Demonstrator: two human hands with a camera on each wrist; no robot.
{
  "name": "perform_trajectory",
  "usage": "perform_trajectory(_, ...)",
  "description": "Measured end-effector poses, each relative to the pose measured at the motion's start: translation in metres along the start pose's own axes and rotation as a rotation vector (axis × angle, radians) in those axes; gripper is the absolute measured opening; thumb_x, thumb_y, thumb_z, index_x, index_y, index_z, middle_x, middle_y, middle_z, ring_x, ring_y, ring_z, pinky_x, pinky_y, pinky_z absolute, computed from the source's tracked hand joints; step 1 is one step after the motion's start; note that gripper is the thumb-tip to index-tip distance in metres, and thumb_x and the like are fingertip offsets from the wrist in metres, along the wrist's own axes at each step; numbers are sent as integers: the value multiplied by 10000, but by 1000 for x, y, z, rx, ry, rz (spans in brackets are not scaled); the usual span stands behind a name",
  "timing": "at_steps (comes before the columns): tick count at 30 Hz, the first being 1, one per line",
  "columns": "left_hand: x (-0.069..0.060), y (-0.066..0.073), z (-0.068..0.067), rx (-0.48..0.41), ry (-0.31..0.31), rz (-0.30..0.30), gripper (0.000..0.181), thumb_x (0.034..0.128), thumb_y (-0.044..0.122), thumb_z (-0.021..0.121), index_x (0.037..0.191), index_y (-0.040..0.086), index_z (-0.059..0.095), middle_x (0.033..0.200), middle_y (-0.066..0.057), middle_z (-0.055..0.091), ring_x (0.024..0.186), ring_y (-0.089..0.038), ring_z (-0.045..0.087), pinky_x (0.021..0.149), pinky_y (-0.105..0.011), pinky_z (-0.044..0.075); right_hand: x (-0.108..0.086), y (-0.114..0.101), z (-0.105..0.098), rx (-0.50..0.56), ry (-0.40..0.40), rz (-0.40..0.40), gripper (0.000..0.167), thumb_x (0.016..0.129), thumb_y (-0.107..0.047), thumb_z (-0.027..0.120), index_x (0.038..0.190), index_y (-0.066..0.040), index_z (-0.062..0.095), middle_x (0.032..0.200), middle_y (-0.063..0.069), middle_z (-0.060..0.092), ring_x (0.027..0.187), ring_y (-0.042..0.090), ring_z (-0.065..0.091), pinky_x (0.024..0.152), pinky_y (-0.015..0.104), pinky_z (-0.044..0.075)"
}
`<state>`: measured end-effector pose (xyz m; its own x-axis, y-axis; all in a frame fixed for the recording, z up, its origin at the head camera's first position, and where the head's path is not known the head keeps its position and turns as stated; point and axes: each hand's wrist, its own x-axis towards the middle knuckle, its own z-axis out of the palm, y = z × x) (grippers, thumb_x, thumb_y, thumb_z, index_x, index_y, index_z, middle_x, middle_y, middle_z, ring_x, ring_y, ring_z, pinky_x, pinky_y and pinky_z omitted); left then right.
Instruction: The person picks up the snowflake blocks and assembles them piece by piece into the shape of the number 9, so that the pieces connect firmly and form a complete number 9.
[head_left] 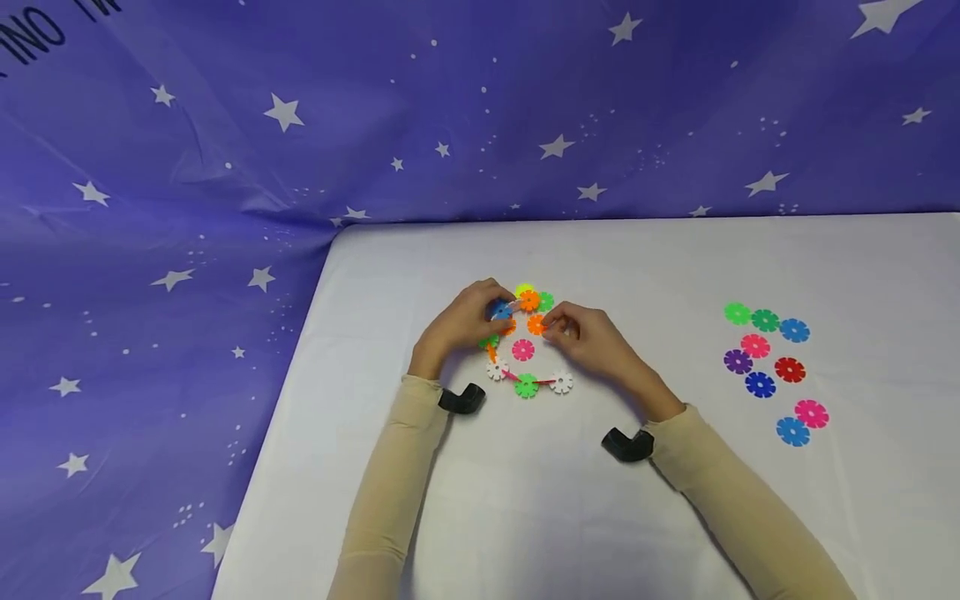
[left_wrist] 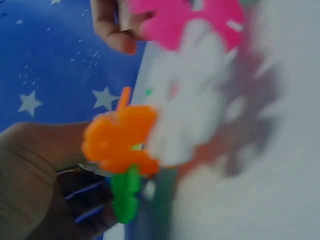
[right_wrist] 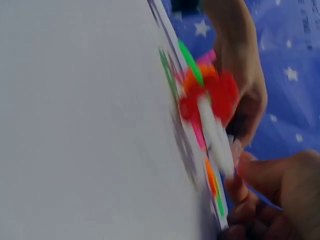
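1. My left hand [head_left: 467, 317]: thumb and fingers curled, gripping the linked discs at the blue disc [head_left: 500, 311], on the left of the curved chain.
2. My right hand [head_left: 591, 340]: fingertips pinching the orange disc [head_left: 536, 325] by its right edge, just across from the left hand.
3. Pink disc [head_left: 522, 350] inside the curve; green disc [head_left: 527, 386] and white disc [head_left: 561, 382] along the near side.
4. More discs, including a purple disc [head_left: 738, 361], well apart, right, on the white table [head_left: 525, 492].
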<state>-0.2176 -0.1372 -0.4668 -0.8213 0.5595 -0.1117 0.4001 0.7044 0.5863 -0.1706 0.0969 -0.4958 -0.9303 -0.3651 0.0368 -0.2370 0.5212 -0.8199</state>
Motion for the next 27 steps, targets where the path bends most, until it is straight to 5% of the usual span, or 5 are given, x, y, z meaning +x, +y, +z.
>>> perform_trajectory(7,-6,-5,-2,-134,-106,-69,581,875,81,695,1420,84,492,1353,-97,574,1159,-230,541,1054,-368,427,-6,-11,23,-114,6,-19,156,854,-160,759,988,-94,714,770,1,567,739,169,475,656,284,390)
perform_trajectory(16,-2,-2,2,-175,-130,-56,647,836,15,650,1449,99,458,1334,-105,562,1170,-229,522,1037,-359,438,-9,-15,34,-247,73,15,284,762,-280,851,948,-104,730,749,23,508,729,197,436,662,302,312)
perform_trajectory(22,0,-1,3,-152,-107,-26,636,838,2,625,1445,122,475,1380,-100,546,1219,-230,524,1068,-374,419,-7,-15,30,-174,82,21,242,781,-196,827,942,-88,682,790,24,567,734,196,469,669,303,352)
perform_trajectory(27,3,2,7,-70,-52,41,644,809,1,601,1432,130,498,1253,-78,594,1054,-195,521,981,-354,433,-5,-13,16,-69,135,31,139,827,-128,768,911,-92,664,734,21,609,648,166,492,594,278,386)
